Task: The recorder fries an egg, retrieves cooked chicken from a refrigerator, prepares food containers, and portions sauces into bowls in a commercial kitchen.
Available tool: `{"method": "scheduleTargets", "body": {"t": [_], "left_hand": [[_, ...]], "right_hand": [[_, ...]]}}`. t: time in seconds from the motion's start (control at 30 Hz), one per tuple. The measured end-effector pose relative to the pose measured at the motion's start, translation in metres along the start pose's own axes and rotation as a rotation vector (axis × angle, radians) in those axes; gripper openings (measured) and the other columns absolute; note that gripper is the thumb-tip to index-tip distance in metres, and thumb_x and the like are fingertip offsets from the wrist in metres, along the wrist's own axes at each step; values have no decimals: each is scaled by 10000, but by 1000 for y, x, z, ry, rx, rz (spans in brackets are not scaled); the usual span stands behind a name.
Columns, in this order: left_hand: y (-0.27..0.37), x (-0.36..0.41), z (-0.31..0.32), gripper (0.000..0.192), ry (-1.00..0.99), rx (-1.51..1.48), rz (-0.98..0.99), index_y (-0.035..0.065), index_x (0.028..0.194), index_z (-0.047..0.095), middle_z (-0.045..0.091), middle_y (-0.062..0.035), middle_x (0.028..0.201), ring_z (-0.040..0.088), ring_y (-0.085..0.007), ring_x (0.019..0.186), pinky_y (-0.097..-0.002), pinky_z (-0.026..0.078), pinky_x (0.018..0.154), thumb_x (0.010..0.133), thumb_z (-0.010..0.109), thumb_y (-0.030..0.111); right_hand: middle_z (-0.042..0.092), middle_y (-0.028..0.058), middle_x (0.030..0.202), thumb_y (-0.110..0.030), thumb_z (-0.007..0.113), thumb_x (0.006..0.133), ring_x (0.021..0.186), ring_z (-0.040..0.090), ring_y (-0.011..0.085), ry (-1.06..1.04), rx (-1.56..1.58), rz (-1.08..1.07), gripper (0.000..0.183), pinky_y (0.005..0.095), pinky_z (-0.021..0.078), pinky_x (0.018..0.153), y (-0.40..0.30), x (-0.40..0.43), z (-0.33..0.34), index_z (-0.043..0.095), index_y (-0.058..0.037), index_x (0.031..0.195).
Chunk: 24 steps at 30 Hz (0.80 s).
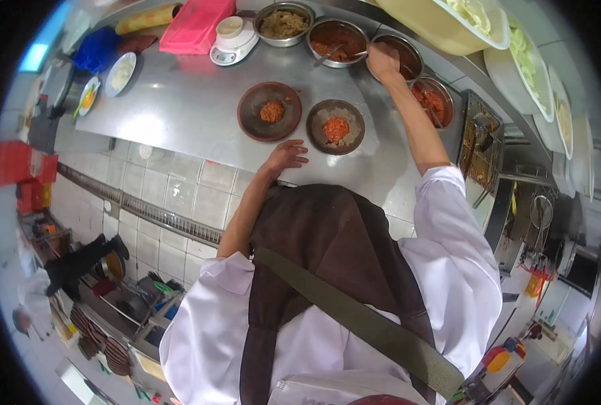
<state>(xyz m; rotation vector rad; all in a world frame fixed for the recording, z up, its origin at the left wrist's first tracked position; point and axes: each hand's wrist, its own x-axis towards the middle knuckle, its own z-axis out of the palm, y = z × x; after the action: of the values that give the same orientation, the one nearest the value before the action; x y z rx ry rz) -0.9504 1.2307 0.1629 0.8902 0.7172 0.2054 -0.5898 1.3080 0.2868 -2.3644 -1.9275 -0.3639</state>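
Observation:
My right hand (384, 61) is closed at the back of the steel table, around what looks like the handle of a metal spoon (360, 54). That spoon leans over a steel bowl of red chili paste (336, 40). My forearm and hand partly cover a second bowl (407, 55) with dark red sauce. My left hand (286, 156) hovers at the table's front edge, fingers apart and holding nothing. Just beyond it lie two shallow stone mortars: the left mortar (252, 114) has a mound of orange-brown paste (272, 111), and the right mortar (326, 142) holds brighter red chili paste (336, 129).
Along the back of the steel table (179, 111) stand a kitchen scale (234, 48), a pink plastic basket (197, 28) and a bowl of brownish food (284, 24). Another red paste bowl (432, 104) is right of my forearm. Tubs of cut vegetables (518, 76) overhang the right. A person (34, 293) stands far left.

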Motion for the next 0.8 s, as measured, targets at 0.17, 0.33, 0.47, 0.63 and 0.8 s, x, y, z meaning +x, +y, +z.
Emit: {"method": "scheduleTargets", "body": {"t": [0.17,0.33,0.47,0.63,0.8], "left_hand": [[10,10,6,428,-51,103,-64,4,1319,347,548,-151,1190,611,-276,985,-378,504,824,937,406,186],[14,27,7,463,-58,101,-107,-13,1334,306,538,-179,1191,607,-291,990,-394,501,823,943,390,219],[16,40,7,513,-30,42,-186,-35,1347,258,529,-200,1192,595,-311,1008,-405,497,829,933,411,227],[9,49,-1,530,-164,70,-174,-25,1345,244,534,-195,1186,584,-317,1031,-415,487,845,911,455,194],[15,49,5,513,-163,67,-205,-16,1317,275,547,-201,1165,581,-327,1037,-427,482,854,895,488,183]], "right_hand": [[651,208,865,-89,560,730,771,646,362,38,78,92,148,433,530,692,8,-23,9,660,-13,808],[647,209,791,-93,589,708,736,644,358,138,168,162,100,435,525,687,3,-33,9,664,-30,730],[637,197,718,-94,590,732,699,647,335,292,353,286,105,422,511,654,-1,-57,12,685,-55,754],[626,182,682,-67,571,787,649,641,315,317,849,420,117,364,492,601,-18,-121,-17,681,-29,774],[625,197,705,-32,548,764,643,616,354,209,628,272,107,410,479,607,-42,-223,-8,637,10,721]]}}
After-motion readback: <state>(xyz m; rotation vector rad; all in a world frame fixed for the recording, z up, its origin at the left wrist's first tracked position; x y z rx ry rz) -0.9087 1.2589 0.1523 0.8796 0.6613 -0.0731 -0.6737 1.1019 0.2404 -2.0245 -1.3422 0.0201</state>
